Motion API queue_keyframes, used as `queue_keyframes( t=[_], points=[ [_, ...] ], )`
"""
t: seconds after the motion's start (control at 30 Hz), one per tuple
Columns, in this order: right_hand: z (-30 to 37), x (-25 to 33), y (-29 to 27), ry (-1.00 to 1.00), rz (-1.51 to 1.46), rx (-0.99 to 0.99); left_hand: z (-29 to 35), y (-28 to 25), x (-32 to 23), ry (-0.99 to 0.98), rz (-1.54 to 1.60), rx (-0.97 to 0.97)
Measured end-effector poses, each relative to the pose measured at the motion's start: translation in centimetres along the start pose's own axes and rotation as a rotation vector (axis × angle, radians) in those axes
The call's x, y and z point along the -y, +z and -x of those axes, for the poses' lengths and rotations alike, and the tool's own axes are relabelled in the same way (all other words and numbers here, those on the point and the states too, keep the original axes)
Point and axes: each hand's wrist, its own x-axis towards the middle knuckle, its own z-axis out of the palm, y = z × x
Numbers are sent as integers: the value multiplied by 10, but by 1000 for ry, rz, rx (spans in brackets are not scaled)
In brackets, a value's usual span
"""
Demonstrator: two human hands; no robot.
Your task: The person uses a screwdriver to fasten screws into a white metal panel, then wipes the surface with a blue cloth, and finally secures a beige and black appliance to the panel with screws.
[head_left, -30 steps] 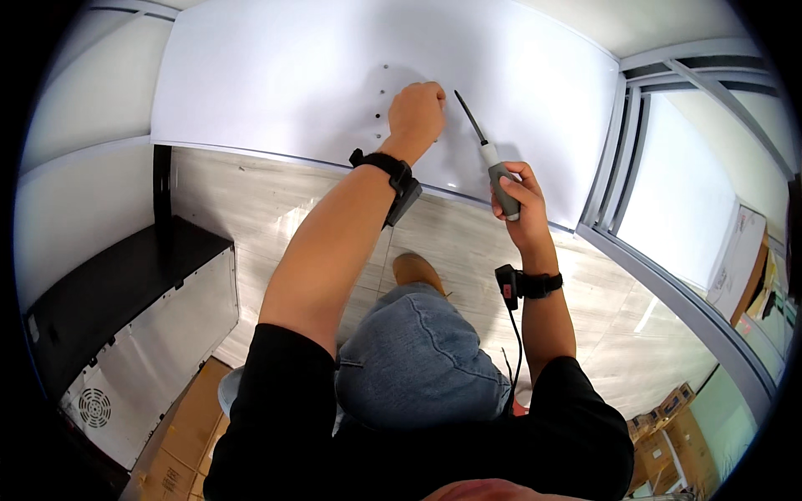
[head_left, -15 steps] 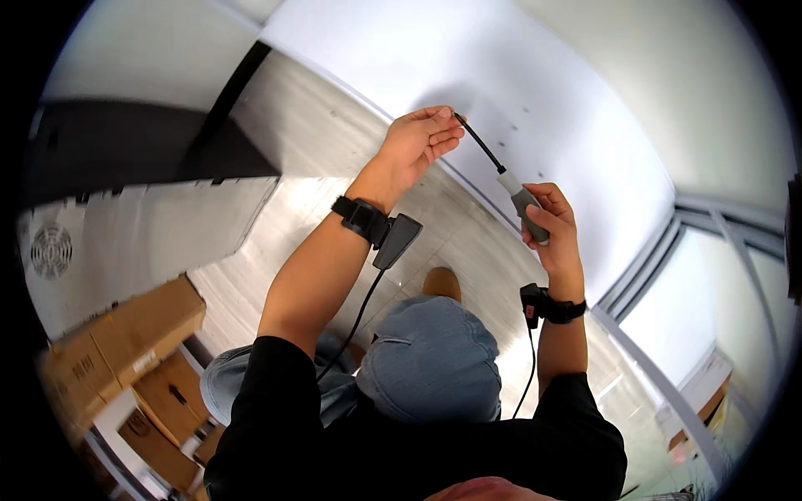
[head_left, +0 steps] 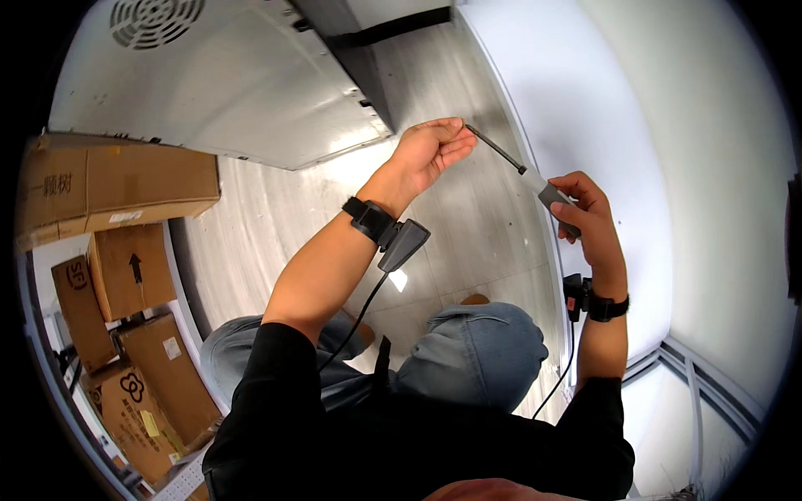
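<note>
A screwdriver (head_left: 496, 151) with a dark shaft and a light and dark grey handle slants across in front of me. My right hand (head_left: 587, 209) is closed around its handle. At the other end of the shaft, the thumb and forefinger of my left hand (head_left: 432, 153) are pinched together right at the tip. Whether they grip the tip itself or some small piece on it is too small to tell. The other fingers of that hand are loosely curled.
Along my right runs a white panel (head_left: 618, 159). A metal cabinet (head_left: 242, 100) with a round vent stands at the far left. Below it, cardboard boxes (head_left: 154, 188) sit on and around a white shelf rack. Wood-look flooring (head_left: 259, 221) lies beneath. Black cables hang from both wrist devices.
My view has swung, so the cabinet and boxes sit further into the picture and the white panel further right. Both hands keep the same hold at the screwdriver.
</note>
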Motion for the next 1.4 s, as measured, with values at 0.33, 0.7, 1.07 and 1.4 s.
queue_keyframes(
  t=[0.33,0.7,1.07,1.4],
  points=[
    [-16,118,73,-137,370,191,62,-44,-70,125,129,-129],
    [0,132,150,-19,246,83,76,-96,-105,101,224,-58],
    [5,79,172,84,66,-24,67,-122,-97,52,-46,-44],
    [-19,36,185,-6,41,-49,30,-125,-96,14,-107,-85]
  ],
)
